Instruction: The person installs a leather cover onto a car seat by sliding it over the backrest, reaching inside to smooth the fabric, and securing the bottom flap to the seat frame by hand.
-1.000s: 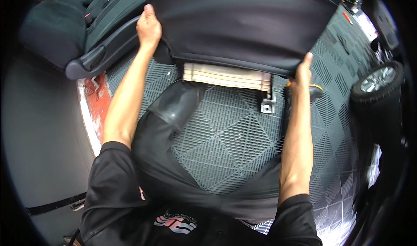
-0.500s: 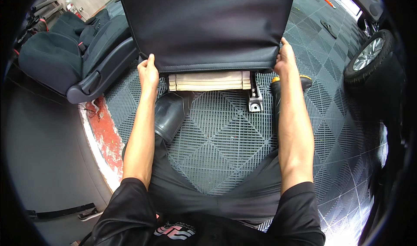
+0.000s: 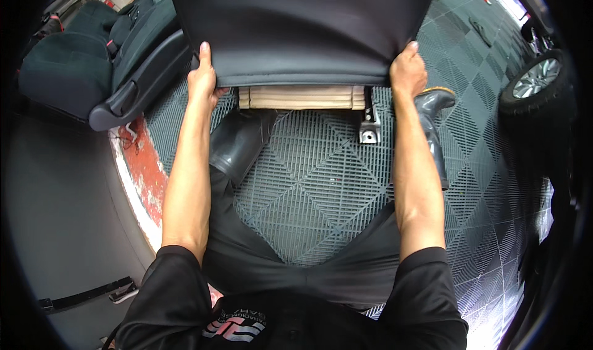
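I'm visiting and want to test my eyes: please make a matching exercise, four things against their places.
1. Black cover
2. Beige layered piece
3. Spoked wheel
4. Dark seat

A. Far right of picture
B. Upper left of picture
C. Gripped by left hand and right hand
D. Just below the cover's lower edge

1-C; 2-D; 3-A; 4-B

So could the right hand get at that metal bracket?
Probably yes: the metal bracket sticks out below the black cover, near the right hand, with nothing visible between, though it would have to release the cover's edge first.
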The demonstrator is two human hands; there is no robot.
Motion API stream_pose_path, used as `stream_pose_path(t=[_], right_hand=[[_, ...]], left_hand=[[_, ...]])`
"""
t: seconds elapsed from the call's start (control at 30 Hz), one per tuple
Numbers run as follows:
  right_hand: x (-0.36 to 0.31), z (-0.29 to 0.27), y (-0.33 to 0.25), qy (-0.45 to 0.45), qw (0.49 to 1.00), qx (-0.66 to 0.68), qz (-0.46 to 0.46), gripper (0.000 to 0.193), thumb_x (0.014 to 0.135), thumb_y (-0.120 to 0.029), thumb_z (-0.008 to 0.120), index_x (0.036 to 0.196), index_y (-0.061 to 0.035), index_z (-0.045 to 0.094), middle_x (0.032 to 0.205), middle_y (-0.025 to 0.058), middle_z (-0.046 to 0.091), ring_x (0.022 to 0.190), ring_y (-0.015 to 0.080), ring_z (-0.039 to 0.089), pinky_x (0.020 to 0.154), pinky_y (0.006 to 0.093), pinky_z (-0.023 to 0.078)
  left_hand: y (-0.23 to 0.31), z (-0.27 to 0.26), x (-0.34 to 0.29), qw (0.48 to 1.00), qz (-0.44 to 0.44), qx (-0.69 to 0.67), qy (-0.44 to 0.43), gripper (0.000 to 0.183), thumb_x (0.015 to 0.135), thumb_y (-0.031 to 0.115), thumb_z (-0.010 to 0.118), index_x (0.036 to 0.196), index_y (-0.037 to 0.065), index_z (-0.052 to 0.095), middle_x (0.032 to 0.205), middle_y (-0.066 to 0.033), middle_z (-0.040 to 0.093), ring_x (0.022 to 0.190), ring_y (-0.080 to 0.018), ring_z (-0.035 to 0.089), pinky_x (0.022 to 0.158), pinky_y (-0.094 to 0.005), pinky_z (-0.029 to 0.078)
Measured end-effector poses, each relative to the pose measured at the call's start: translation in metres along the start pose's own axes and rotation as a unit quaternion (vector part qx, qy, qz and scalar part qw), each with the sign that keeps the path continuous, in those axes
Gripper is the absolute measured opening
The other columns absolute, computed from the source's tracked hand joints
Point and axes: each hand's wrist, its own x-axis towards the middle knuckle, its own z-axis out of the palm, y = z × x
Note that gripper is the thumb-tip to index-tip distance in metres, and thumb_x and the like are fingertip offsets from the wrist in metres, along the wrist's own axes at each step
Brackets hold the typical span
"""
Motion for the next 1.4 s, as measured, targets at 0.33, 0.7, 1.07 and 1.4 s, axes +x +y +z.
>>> stream_pose_path(t=[0.33, 0.7, 1.07, 1.4], right_hand=[[0.004, 0.000, -0.001, -0.022, 0.999, 0.037, -0.029, 0.068, 0.099, -0.056, 0.030, 0.106, -0.0042, 0.073, 0.105, 0.0269, 0.069, 0.107, 0.0488, 0.060, 0.096, 0.0529, 0.043], [-0.155, 0.069, 0.081, -0.294, 0.783, 0.443, 0.323, 0.073, 0.086, -0.048, 0.072, 0.138, -0.0045, 0.044, 0.131, 0.0178, 0.052, 0.096, 0.0254, 0.060, 0.071, 0.0383, 0.054], [-0.139, 0.058, 0.048, -0.421, 0.646, 0.596, 0.227, 0.030, 0.100, -0.027, 0.055, 0.075, -0.0103, 0.055, 0.071, 0.0079, 0.065, 0.067, 0.0222, 0.066, 0.068, 0.0361, 0.055], [-0.125, 0.073, 0.026, -0.348, 0.611, 0.646, 0.298, 0.021, 0.085, -0.019, 0.059, 0.068, -0.0077, 0.053, 0.071, 0.0121, 0.063, 0.078, 0.0303, 0.068, 0.098, 0.0538, 0.049]], left_hand=[[-0.043, 0.000, 0.018, 0.918, 0.327, 0.164, 0.152, 0.067, 0.098, 0.053, 0.052, 0.064, -0.004, 0.055, 0.055, -0.0183, 0.054, 0.056, -0.0304, 0.058, 0.061, -0.0473, 0.044], [-0.053, -0.004, -0.016, 0.956, -0.011, -0.249, -0.157, 0.029, 0.092, 0.027, 0.069, 0.110, 0.006, 0.060, 0.101, -0.0098, 0.063, 0.088, -0.0227, 0.062, 0.079, -0.0371, 0.054], [-0.071, -0.035, -0.041, 0.962, 0.068, -0.134, -0.228, 0.034, 0.088, 0.009, 0.068, 0.119, 0.006, 0.055, 0.113, -0.0087, 0.064, 0.096, -0.0183, 0.064, 0.084, -0.0344, 0.053], [-0.132, 0.013, -0.046, 0.898, -0.302, -0.300, -0.114, 0.042, 0.088, 0.032, 0.069, 0.113, 0.001, 0.056, 0.102, -0.0177, 0.063, 0.084, -0.0269, 0.065, 0.074, -0.0383, 0.057]])
